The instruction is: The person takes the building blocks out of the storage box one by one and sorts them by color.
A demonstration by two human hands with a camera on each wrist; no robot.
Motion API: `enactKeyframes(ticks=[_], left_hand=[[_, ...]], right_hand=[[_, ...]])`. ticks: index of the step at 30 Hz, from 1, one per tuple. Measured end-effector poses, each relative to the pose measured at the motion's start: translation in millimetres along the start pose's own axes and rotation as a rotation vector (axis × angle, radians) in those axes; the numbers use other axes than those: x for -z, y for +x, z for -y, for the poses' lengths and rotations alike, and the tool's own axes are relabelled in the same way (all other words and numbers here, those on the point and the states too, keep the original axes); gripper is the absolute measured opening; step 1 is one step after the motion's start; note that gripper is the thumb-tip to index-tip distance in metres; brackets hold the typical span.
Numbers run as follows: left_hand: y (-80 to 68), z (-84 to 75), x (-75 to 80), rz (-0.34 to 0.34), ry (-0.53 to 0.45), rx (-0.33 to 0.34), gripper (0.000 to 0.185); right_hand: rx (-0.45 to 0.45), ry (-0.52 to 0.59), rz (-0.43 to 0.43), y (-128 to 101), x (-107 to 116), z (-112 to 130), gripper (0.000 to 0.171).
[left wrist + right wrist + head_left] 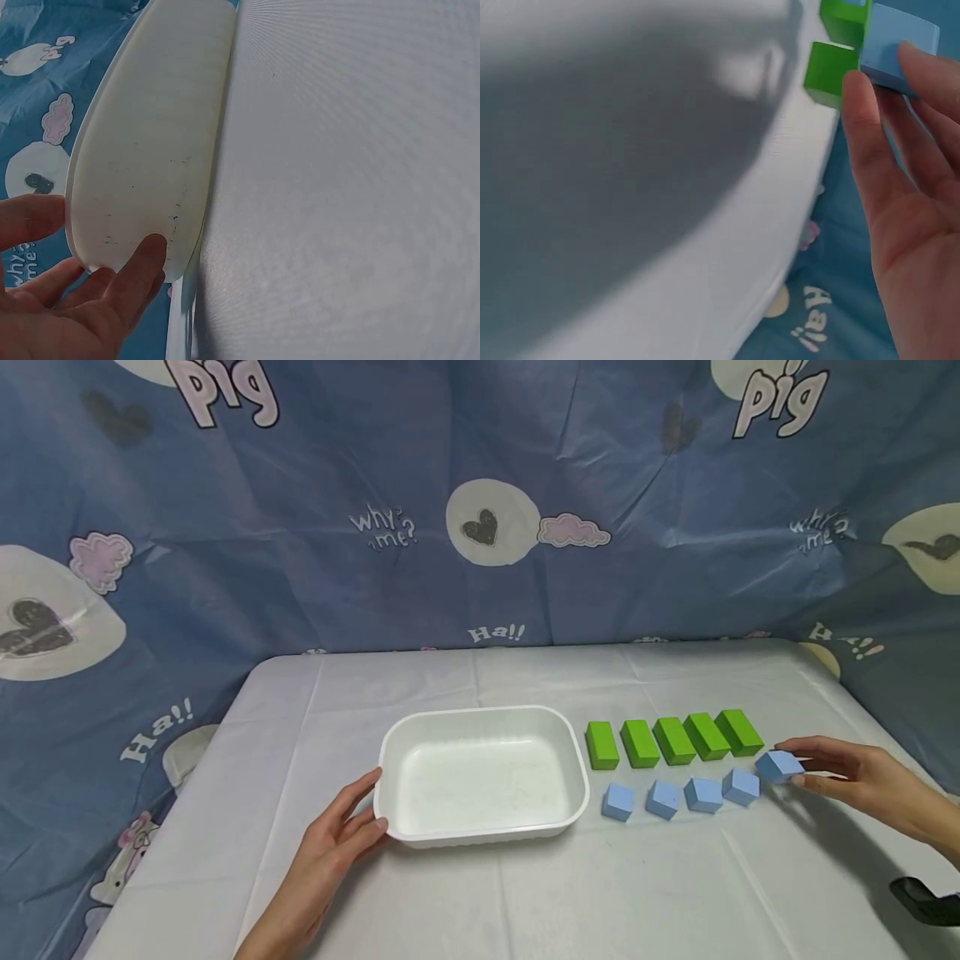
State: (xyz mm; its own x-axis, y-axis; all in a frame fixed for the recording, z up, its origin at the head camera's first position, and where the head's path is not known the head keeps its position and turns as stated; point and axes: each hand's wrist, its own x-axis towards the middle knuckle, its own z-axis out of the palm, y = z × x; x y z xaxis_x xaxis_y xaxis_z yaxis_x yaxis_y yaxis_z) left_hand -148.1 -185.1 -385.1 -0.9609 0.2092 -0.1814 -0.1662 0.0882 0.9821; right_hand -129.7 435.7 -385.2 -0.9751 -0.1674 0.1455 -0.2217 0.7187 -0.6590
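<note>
Pinched between thumb and fingertips of the right hand (862,777), the end blue cube (780,766) sits at the row's right end (foam, probably light, squashy; side faces suit); left hand (337,843) rests open against the white tray (390,777).

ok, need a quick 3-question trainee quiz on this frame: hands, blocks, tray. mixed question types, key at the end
1. True or false: the white tray already holds a green block.
2. Multiple choice: what does the right hand pinch? A) a green block B) the end blue cube C) the tray rim
3. Fill in: how many blue cubes are in view, and what does the left hand touch?

Key
1. False: the tray is empty; all five green blocks stand in a row on the table.
2. B: the cube at the right end of the blue row, fingers on it.
3. Five; the left hand rests against the tray's left rim.
</note>
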Motion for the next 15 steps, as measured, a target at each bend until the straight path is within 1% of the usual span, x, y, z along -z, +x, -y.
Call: enactKeyframes(ticks=[4, 11, 15], left_hand=[[-0.4, 1.0, 0.6, -0.002, -0.004, -0.004, 0.060], [-0.7, 1.6, 1.5, 0.003, -0.005, -0.013, 0.059], [-0.5, 1.4, 2.1, 0.007, -0.007, -0.020, 0.058]], right_hand=[[0.027, 0.037, 0.035, -1, -4, -10, 0.041], [-0.046, 0.001, 0.050, -1, -7, -20, 0.038], [-0.051, 0.012, 0.042, -3, -10, -24, 0.037]])
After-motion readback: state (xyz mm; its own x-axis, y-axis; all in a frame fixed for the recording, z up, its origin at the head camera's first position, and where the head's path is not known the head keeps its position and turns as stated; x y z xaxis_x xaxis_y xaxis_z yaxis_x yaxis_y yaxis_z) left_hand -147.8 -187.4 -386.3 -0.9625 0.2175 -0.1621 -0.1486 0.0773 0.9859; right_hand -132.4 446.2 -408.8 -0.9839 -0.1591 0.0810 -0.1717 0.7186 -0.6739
